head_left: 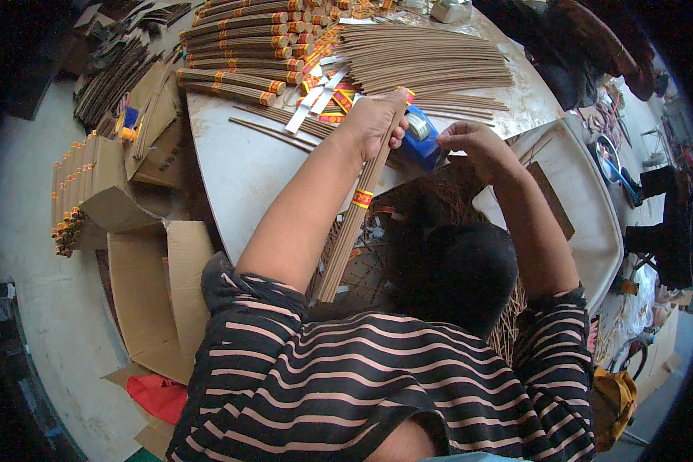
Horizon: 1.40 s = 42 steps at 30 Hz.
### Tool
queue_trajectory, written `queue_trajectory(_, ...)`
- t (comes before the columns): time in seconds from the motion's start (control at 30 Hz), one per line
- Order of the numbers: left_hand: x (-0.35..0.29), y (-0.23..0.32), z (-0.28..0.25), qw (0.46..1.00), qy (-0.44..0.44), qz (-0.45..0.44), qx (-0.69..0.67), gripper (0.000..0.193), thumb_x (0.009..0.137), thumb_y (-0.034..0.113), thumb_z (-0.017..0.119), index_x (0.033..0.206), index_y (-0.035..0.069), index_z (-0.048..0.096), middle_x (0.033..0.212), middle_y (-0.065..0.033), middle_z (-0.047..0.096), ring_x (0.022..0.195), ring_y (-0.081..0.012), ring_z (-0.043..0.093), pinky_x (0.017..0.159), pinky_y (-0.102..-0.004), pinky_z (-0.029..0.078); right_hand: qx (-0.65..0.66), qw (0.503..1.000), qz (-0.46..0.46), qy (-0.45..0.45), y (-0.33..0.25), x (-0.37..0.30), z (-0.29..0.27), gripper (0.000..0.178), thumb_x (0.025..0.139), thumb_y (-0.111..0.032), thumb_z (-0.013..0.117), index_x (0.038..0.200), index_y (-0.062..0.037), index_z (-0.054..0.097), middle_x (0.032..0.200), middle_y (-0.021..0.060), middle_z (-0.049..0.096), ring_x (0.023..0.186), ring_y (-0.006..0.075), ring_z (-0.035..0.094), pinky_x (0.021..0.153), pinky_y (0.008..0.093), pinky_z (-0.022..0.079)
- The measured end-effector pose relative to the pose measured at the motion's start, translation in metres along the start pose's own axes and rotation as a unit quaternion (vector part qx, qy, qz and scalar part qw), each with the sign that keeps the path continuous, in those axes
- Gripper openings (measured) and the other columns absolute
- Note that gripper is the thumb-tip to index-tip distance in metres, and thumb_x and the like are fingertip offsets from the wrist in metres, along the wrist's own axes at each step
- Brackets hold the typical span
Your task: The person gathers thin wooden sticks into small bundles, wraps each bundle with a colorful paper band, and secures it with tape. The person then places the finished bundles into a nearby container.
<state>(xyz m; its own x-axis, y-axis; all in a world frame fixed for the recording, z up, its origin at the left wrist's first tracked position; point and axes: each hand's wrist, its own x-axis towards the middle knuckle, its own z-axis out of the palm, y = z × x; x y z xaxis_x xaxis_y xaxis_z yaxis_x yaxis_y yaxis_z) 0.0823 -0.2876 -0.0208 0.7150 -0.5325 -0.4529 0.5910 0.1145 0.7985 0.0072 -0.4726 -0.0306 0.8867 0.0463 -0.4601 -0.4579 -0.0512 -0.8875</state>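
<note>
My left hand (375, 123) is wrapped round a bundle of brown incense sticks (345, 246), which slants from the table edge down toward my lap. A red and yellow paper band (363, 198) circles the bundle near its middle, and another shows at its upper end by my fist. Just right of that fist, a blue tape dispenser (421, 144) with a pale roll sits at the table edge. My right hand (481, 150) is at the dispenser's near right end, thumb and fingertips pinched together. Whatever lies between those fingertips is too small to make out.
Banded incense bundles (242, 46) are stacked at the table's far left. Loose incense sticks (423, 65) fan out at the far right, near paper strips (316, 100). Cardboard boxes (142, 285) stand on the left, a white tray (585, 192) on the right.
</note>
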Motion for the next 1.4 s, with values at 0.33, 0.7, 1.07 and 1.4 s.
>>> queue_trajectory(0.33, 0.000, 0.002, 0.004, 0.999, 0.021, -0.002, 0.040, 0.029, 0.085, 0.034, 0.056, 0.082, 0.005, 0.051, 0.057, -0.0036, 0.048, 0.042, -0.0091, 0.042, 0.037, -0.0220, 0.035, 0.154, 0.986, 0.014, 0.064, 0.017, -0.040, 0.010, 0.015, 0.077, -0.018, 0.062, 0.082, -0.0047, 0.056, 0.073, 0.0024, 0.054, 0.069, 0.0129, 0.051, 0.067, 0.0249, 0.042)
queue_trajectory(0.7, -0.002, 0.002, 0.006, 0.999, 0.012, -0.004, 0.043, 0.031, 0.085, 0.034, 0.056, 0.086, 0.004, 0.051, 0.057, -0.0023, 0.048, 0.042, -0.0082, 0.043, 0.036, -0.0201, 0.034, 0.235, 0.968, 0.027, 0.084, 0.067, -0.018, 0.016, 0.016, 0.076, -0.015, 0.062, 0.078, 0.0010, 0.058, 0.069, 0.0056, 0.058, 0.059, 0.0135, 0.052, 0.055, 0.0281, 0.041)
queue_trajectory(1.07, -0.097, 0.038, 0.013, 0.995, -0.076, 0.057, 0.029, 0.025, 0.087, 0.031, 0.054, 0.081, 0.008, 0.048, 0.058, -0.0020, 0.049, 0.043, -0.0073, 0.044, 0.037, -0.0200, 0.034, 0.098, 0.973, -0.202, 0.056, -0.019, -0.117, 0.040, 0.012, 0.081, -0.018, 0.062, 0.079, -0.0071, 0.057, 0.069, -0.0055, 0.050, 0.066, 0.0036, 0.045, 0.059, 0.0175, 0.035)
queue_trajectory(1.4, -0.239, 0.032, 0.017, 0.993, -0.061, 0.064, 0.080, 0.028, 0.088, 0.033, 0.050, 0.088, 0.005, 0.054, 0.062, -0.0037, 0.053, 0.042, -0.0067, 0.045, 0.035, -0.0174, 0.035, 0.029, 0.945, -0.323, -0.051, -0.072, -0.172, 0.119, 0.014, 0.081, -0.017, 0.064, 0.077, -0.0077, 0.055, 0.068, -0.0084, 0.046, 0.060, 0.0008, 0.040, 0.052, 0.0147, 0.029)
